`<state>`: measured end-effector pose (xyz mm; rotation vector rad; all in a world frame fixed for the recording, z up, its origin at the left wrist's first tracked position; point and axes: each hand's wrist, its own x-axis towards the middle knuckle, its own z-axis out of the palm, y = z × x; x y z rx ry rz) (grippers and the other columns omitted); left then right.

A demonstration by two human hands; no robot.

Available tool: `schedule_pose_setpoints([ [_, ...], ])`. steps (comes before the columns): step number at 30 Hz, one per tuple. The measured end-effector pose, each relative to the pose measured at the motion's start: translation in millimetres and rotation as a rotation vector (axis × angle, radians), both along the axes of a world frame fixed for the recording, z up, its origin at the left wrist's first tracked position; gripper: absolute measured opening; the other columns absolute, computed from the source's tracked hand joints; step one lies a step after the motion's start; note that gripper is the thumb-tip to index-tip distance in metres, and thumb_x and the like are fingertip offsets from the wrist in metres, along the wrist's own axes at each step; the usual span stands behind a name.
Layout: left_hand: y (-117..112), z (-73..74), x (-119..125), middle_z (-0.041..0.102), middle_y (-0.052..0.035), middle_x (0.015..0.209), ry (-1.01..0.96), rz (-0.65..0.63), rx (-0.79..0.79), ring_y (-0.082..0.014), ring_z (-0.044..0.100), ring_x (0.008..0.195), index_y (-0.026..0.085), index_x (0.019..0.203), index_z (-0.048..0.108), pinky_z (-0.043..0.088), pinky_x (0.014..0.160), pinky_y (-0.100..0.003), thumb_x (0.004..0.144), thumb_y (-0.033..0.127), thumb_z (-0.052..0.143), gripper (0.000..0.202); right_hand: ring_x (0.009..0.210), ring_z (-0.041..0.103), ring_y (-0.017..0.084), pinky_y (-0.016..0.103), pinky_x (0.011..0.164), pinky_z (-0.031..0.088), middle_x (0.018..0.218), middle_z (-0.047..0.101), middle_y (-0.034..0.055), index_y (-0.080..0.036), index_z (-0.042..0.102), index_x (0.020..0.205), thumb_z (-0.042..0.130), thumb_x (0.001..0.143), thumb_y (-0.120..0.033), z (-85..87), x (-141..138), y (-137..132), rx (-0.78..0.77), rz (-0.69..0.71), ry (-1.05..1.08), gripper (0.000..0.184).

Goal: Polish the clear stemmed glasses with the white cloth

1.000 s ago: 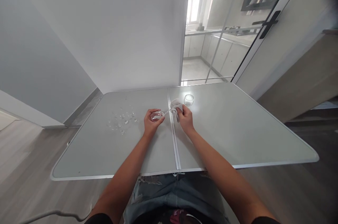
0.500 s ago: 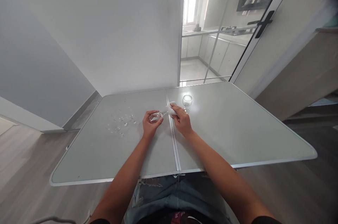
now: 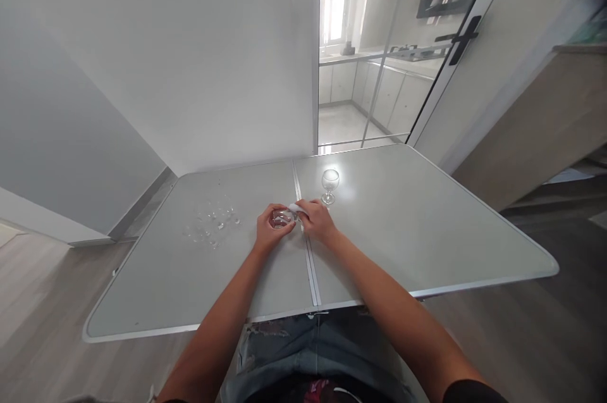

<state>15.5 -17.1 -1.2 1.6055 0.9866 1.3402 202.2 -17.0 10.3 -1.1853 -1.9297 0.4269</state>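
Observation:
My left hand (image 3: 271,227) is closed around the bowl of a clear stemmed glass (image 3: 283,219), held tilted near the seam of the table. My right hand (image 3: 317,218) pinches a small white cloth (image 3: 296,207) against that glass at its stem side. The right fingers partly hide the stem and foot. Just beyond my right hand, a second stemmed glass (image 3: 331,180) stands upright on the table. To the left of my hands sits a cluster of several clear glasses (image 3: 213,221), hard to make out against the pale surface.
The pale folding table (image 3: 403,226) has a metal edge and a metal seam (image 3: 310,264) down its middle. A white wall (image 3: 227,61) rises behind it. At the back right is a glazed door with a black handle (image 3: 465,40).
The cloth and my right hand have moved left and closer to the bowl of the held glass. That glass has turned, its bowl opening facing me more. The view has shifted slightly.

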Motion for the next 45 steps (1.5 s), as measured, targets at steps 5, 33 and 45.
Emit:
schedule_pose_setpoints([
  [5,0.4,1.1,-0.8,0.073,-0.0086,0.104,-0.061,-0.02,-0.055,-0.0171,0.07,0.079,0.02,0.104,0.061,0.058,0.061,-0.026,0.069,0.035,0.086,0.045,0.069,0.053,0.015,0.026,0.065,0.041,0.076,0.063,-0.0007,-0.019,0.072,0.091,0.057,0.081,-0.031,8.0,4.3,3.8,-0.307,0.055,0.779,0.022],
  [33,1.4,-2.7,6.6,0.065,-0.0079,0.118,-0.026,0.036,0.039,-0.0166,0.067,0.091,0.025,0.112,0.054,0.056,0.069,-0.027,0.07,0.036,0.087,0.055,0.086,0.066,0.02,0.029,0.073,0.041,0.103,0.071,0.005,-0.026,0.07,0.112,0.048,0.095,-0.03,21.2,6.2,-7.6,-0.155,-0.174,-0.462,0.028],
  [45,5.5,-4.1,9.2,0.058,-0.0094,0.126,-0.116,-0.093,-0.006,-0.0139,0.062,0.084,0.029,0.128,0.045,0.053,0.058,-0.021,0.066,0.047,0.088,0.077,0.065,0.053,0.015,0.026,0.062,0.031,0.082,0.064,0.0041,-0.022,0.071,0.091,0.05,0.097,-0.031,9.4,16.8,-2.5,0.079,-0.308,-0.068,0.024],
])
